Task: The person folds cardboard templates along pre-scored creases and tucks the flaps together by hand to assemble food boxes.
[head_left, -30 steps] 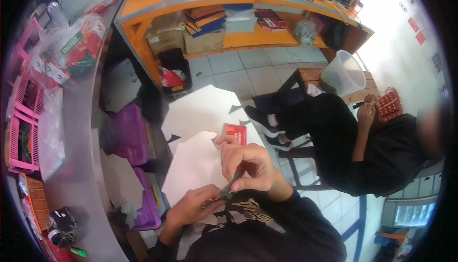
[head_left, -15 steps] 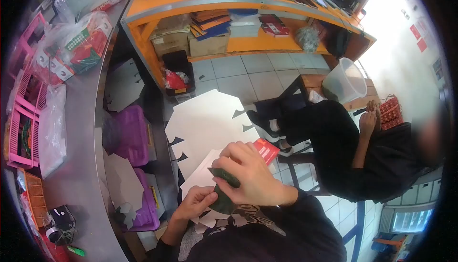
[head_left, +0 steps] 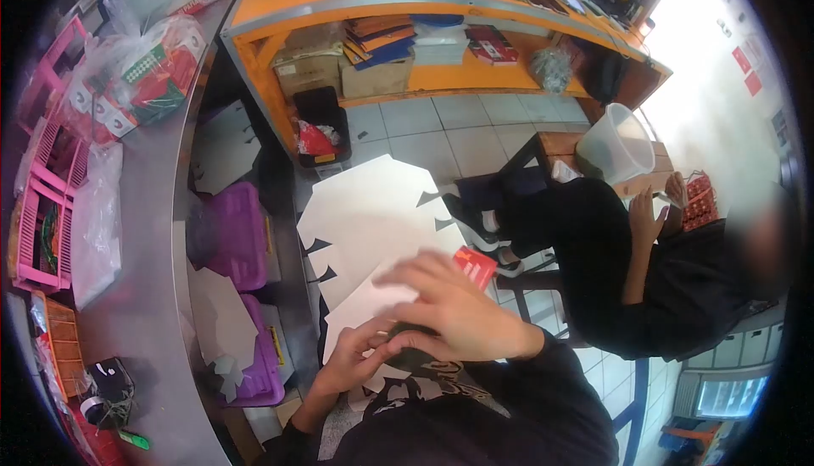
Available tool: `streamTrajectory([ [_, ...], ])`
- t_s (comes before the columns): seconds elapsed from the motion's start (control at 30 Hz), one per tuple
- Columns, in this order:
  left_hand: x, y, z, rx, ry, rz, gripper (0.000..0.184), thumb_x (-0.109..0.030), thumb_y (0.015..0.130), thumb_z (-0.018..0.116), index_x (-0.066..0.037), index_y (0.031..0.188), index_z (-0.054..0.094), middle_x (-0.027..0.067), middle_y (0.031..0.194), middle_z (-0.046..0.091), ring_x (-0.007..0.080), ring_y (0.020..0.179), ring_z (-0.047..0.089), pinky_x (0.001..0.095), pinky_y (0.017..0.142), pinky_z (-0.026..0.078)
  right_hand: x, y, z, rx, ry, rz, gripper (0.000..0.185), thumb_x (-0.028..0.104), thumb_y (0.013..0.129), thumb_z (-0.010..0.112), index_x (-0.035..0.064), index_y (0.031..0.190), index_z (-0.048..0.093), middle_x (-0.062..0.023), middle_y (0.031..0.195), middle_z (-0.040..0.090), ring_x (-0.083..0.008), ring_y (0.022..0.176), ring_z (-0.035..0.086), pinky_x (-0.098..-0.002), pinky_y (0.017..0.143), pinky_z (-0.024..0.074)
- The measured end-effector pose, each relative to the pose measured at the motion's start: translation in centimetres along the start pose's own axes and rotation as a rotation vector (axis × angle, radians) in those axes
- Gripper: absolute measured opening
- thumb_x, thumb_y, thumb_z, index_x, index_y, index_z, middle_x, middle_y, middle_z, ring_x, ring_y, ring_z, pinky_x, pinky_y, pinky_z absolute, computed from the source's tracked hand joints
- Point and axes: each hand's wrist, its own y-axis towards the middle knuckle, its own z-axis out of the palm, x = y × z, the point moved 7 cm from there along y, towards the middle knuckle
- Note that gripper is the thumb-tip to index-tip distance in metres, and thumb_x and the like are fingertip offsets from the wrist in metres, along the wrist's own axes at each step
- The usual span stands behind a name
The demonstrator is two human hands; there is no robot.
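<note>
A dark green, leaf-like piece (head_left: 409, 330) is between my hands, low in front of my chest, mostly covered by fingers. My left hand (head_left: 360, 354) is closed, pinching it from the left. My right hand (head_left: 454, 313) arches over it from the right with its thumb against it; the upper fingers are stretched out and blurred. Beneath my hands, white die-cut card sheets (head_left: 365, 203) with notched edges lie across my lap. A red printed card (head_left: 475, 267) sticks out just beyond my right hand.
At left runs a grey metal counter (head_left: 157, 254) with pink baskets (head_left: 55, 228) and bagged boxes. Purple bins (head_left: 237, 237) stand below it. An orange shelf unit (head_left: 381, 8) is ahead. A seated person (head_left: 678, 279) sits at right, beside a clear bucket (head_left: 619, 144) on a wooden bench.
My right hand has shifted its grip, its fingers now extending over the green piece, which shows less. My left hand has moved nearer the right. The seated person's hands have moved apart.
</note>
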Motion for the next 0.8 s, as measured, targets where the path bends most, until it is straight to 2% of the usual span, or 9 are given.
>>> streamTrajectory([
  [0.03,0.2,-0.2,0.0,0.000,0.004,0.002,0.018,-0.009,0.092,0.059,0.003,0.105,0.053,0.0031,0.077,0.064,0.0080,0.068,0.058,0.0233,0.062,0.046,0.4,0.3,-0.5,-0.003,0.000,-0.003,0.028,0.020,0.068,0.078,0.0072,0.086,0.062,-0.0057,0.099,0.056,-0.0288,0.092,0.053,-0.0400,0.078,0.0432],
  [0.1,-0.4,-1.3,-2.7,-0.382,-0.169,0.221,0.015,-0.010,0.093,0.058,0.001,0.102,0.053,0.0013,0.085,0.062,0.0088,0.074,0.058,0.0234,0.067,0.047,1.4,0.1,-4.2,-0.423,-0.154,0.000,0.034,0.021,0.066,0.082,0.0077,0.090,0.063,-0.0081,0.102,0.057,-0.0305,0.092,0.054,-0.0405,0.079,0.0445],
  [0.2,-1.8,-1.7,-4.8,-0.790,-0.458,0.400,0.021,-0.010,0.093,0.056,0.000,0.111,0.048,0.0042,0.102,0.057,0.0086,0.090,0.054,0.0220,0.079,0.043,0.4,-3.3,-0.2,-0.495,-0.012,-0.165,0.035,0.021,0.064,0.081,0.0070,0.092,0.064,-0.0117,0.101,0.057,-0.0304,0.097,0.052,-0.0427,0.083,0.0438],
  [0.23,-2.0,-1.7,-5.0,-0.790,-0.456,0.402,0.021,-0.010,0.093,0.056,0.000,0.111,0.048,0.0042,0.102,0.057,0.0086,0.090,0.054,0.0220,0.079,0.043,0.6,-3.0,1.3,-0.424,0.040,-0.228,0.039,0.018,0.059,0.082,0.0051,0.091,0.063,-0.0155,0.104,0.054,-0.0323,0.097,0.053,-0.0440,0.081,0.0461],
  [0.3,-3.1,-2.1,-5.5,-0.859,-0.259,0.497,0.039,-0.009,0.097,0.049,0.000,0.133,0.037,0.0106,0.116,0.056,0.0156,0.100,0.057,0.0316,0.086,0.049,0.4,-2.6,3.5,-0.378,0.084,-0.244,0.040,0.017,0.059,0.082,0.0043,0.091,0.063,-0.0159,0.106,0.053,-0.0328,0.095,0.054,-0.0445,0.079,0.0470],
  [0.5,-4.4,-1.8,-4.7,-0.909,-0.288,0.461,0.035,-0.009,0.097,0.047,0.002,0.129,0.036,0.0124,0.114,0.054,0.0163,0.100,0.057,0.0305,0.086,0.048,-1.9,-1.6,4.1,-0.351,0.194,-0.368,0.040,0.011,0.063,0.078,0.0007,0.097,0.061,-0.0180,0.110,0.052,-0.0374,0.096,0.057,-0.0458,0.081,0.0512],
  [0.63,-4.3,-1.9,-4.4,-0.885,-0.350,0.429,0.033,-0.006,0.097,0.045,0.004,0.127,0.035,0.0146,0.117,0.053,0.0184,0.102,0.057,0.0312,0.088,0.048,0.1,-1.1,2.0,-0.477,0.071,-0.483,0.030,0.014,0.066,0.081,-0.0012,0.088,0.066,-0.0124,0.103,0.058,-0.0319,0.089,0.062,-0.0375,0.074,0.0562],
  [0.7,-4.3,-1.9,-3.8,-0.933,-0.035,0.451,0.036,0.000,0.094,0.045,0.005,0.129,0.033,0.0164,0.119,0.052,0.0202,0.105,0.056,0.0325,0.091,0.047,1.4,-0.6,1.5,-0.506,-0.082,-0.506,0.028,0.013,0.066,0.079,-0.0027,0.087,0.069,-0.0114,0.100,0.061,-0.0303,0.085,0.063,-0.0350,0.071,0.0569],
  [0.8,-4.3,-1.9,-3.3,-0.844,0.102,0.535,0.046,0.008,0.090,0.048,0.006,0.132,0.029,0.0174,0.123,0.049,0.0203,0.109,0.056,0.0318,0.092,0.047,1.0,-0.5,1.8,-0.455,-0.148,-0.401,0.034,0.011,0.063,0.078,-0.0032,0.093,0.070,-0.0094,0.094,0.063,-0.0271,0.085,0.064,-0.0322,0.070,0.0569],
])
